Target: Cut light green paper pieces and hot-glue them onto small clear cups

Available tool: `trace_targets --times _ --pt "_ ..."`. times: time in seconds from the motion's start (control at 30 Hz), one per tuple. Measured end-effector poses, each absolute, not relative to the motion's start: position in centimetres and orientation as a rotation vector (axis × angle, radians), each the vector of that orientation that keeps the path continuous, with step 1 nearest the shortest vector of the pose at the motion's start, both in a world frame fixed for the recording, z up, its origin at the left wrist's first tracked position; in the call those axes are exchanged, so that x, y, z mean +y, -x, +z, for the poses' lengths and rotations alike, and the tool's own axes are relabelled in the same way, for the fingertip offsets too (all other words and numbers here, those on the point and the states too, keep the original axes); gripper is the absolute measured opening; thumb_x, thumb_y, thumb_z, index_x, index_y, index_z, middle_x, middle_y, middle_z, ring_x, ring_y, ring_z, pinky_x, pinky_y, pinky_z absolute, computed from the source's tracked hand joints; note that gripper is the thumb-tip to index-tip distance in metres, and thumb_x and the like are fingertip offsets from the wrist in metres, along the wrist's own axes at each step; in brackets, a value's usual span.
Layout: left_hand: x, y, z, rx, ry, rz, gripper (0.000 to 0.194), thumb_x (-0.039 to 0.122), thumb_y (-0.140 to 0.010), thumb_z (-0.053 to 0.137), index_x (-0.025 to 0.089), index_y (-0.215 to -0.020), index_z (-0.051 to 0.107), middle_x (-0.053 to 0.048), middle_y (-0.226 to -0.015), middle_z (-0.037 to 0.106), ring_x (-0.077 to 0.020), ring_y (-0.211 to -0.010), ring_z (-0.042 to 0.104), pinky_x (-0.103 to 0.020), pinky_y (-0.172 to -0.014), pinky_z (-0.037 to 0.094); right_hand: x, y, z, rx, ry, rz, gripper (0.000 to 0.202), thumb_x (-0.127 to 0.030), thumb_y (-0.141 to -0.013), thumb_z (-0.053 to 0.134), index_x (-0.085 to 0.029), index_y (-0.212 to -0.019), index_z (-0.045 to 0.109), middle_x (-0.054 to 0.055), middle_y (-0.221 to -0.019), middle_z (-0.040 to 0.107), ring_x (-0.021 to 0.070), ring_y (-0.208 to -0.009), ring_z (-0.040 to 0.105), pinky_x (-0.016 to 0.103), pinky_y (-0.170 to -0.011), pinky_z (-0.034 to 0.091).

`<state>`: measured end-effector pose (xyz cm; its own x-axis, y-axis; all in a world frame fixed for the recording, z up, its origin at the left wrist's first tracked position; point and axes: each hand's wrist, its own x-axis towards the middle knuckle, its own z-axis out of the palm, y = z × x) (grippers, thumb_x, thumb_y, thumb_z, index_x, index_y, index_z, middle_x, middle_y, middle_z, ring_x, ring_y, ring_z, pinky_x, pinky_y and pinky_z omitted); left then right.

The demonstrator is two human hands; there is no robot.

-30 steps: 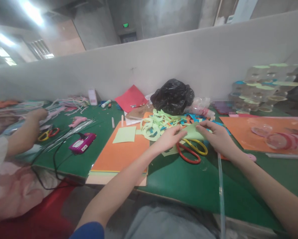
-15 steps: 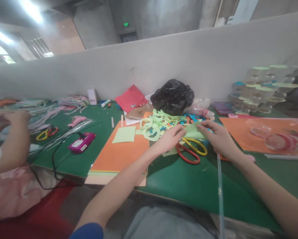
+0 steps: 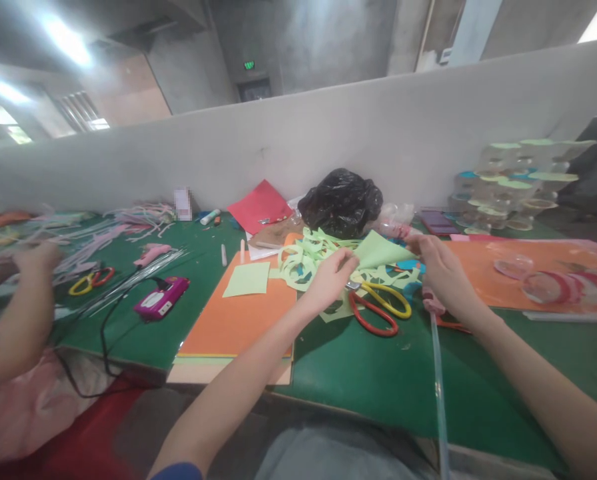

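Observation:
Between my two hands a sheet of light green paper is held up at a slant. My left hand pinches its left edge, and my right hand has its right corner between thumb and fingers. Right below lie scissors with one red and one yellow handle, apart from both hands. Light green paper scraps are heaped behind my left hand. Under my right hand sits a pink glue gun, partly hidden, with a clear glue stick reaching past the table's front edge.
Orange paper sheets with a green square on top lie left. A black plastic bag stands behind. Plastic bottle pieces lie right, near stacked clear cups. Another person's hand works far left beside a purple power box.
The green paper has been raised and tilted, so more of its face shows. My right hand has turned more upright, and the view has tipped slightly upward.

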<state>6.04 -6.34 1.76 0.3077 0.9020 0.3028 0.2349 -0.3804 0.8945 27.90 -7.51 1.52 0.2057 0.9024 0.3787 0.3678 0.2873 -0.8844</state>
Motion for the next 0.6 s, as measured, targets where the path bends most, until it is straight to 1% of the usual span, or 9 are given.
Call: trace_targets --times 0.07,0.13,0.2,0.27,0.37,0.47,0.53,0.6 --pt "-6.1 -6.1 1.8 0.999 -1.674 1.208 0.022 0.037 -0.096 0.050 0.021 -0.082 0.048 0.005 -0.068 0.042 -0.0113 -0.065 0.042 -0.025 -0.068 0.037 -7.2 -27.9 1.3 -1.348 1.283 0.656 0.050 -0.065 -0.091 0.046 -0.022 -0.111 0.063 0.009 -0.110 0.067 0.0237 -0.100 0.065 0.038 -0.087 0.055" --pt "-6.2 -6.4 1.8 0.958 -1.564 1.286 0.021 0.037 -0.096 0.050 0.021 -0.084 0.048 0.006 -0.066 0.041 -0.0104 -0.061 0.042 -0.024 -0.065 0.037 -7.3 -27.5 1.0 -1.429 1.235 0.814 0.055 -0.066 -0.084 0.057 -0.022 -0.116 0.062 0.009 -0.114 0.067 0.0233 -0.099 0.066 0.038 -0.088 0.056" --pt "-6.5 -6.9 1.8 0.918 -1.503 1.329 0.020 0.038 -0.096 0.050 0.021 -0.086 0.049 0.006 -0.065 0.041 -0.0098 -0.060 0.042 -0.023 -0.063 0.037 -7.6 -26.6 0.9 -1.539 1.183 0.961 0.058 -0.065 -0.075 0.067 -0.022 -0.114 0.063 0.010 -0.114 0.069 0.0236 -0.099 0.067 0.038 -0.089 0.056" --pt "-7.1 -7.5 1.7 0.876 -1.492 1.333 0.020 0.038 -0.096 0.052 0.021 -0.087 0.050 0.006 -0.068 0.044 -0.0094 -0.060 0.042 -0.023 -0.063 0.038 -8.2 -25.7 0.8 -1.626 1.154 1.040 0.056 -0.065 -0.071 0.071 -0.020 -0.105 0.067 0.010 -0.110 0.071 0.0244 -0.100 0.067 0.038 -0.090 0.055" --pt "-8.0 -8.5 1.4 0.808 -1.529 1.312 0.019 0.037 -0.096 0.053 0.020 -0.086 0.052 0.003 -0.076 0.050 -0.0103 -0.069 0.047 -0.023 -0.068 0.041 -9.0 -24.5 1.0 -1.679 1.173 1.077 0.052 -0.064 -0.071 0.073 -0.018 -0.096 0.069 0.010 -0.101 0.073 0.0259 -0.098 0.068 0.038 -0.089 0.055" --pt "-8.6 -9.1 1.1 0.804 -1.582 1.293 0.018 0.035 -0.096 0.052 0.020 -0.088 0.054 0.002 -0.082 0.054 -0.0122 -0.077 0.051 -0.025 -0.074 0.042 -9.5 -24.1 1.2 -1.670 1.249 1.061 0.050 -0.060 -0.072 0.074 -0.017 -0.098 0.072 0.011 -0.099 0.075 0.0273 -0.097 0.069 0.037 -0.086 0.056" --pt "-8.7 -9.2 0.9 0.842 -1.605 1.289 0.018 0.036 -0.097 0.051 0.020 -0.089 0.054 0.002 -0.083 0.055 -0.0126 -0.078 0.051 -0.025 -0.076 0.042 -9.5 -24.1 1.1 -1.667 1.278 1.057 0.049 -0.059 -0.074 0.073 -0.016 -0.097 0.073 0.011 -0.101 0.075 0.0275 -0.097 0.069 0.036 -0.084 0.056" --pt "-8.7 -9.1 0.7 0.872 -1.614 1.286 0.018 0.037 -0.097 0.051 0.021 -0.089 0.054 0.002 -0.082 0.055 -0.0128 -0.078 0.051 -0.026 -0.076 0.042 -9.3 -24.2 0.8 -1.662 1.280 1.054 0.049 -0.061 -0.076 0.071 -0.015 -0.092 0.075 0.011 -0.099 0.076 0.0270 -0.095 0.070 0.034 -0.082 0.055"
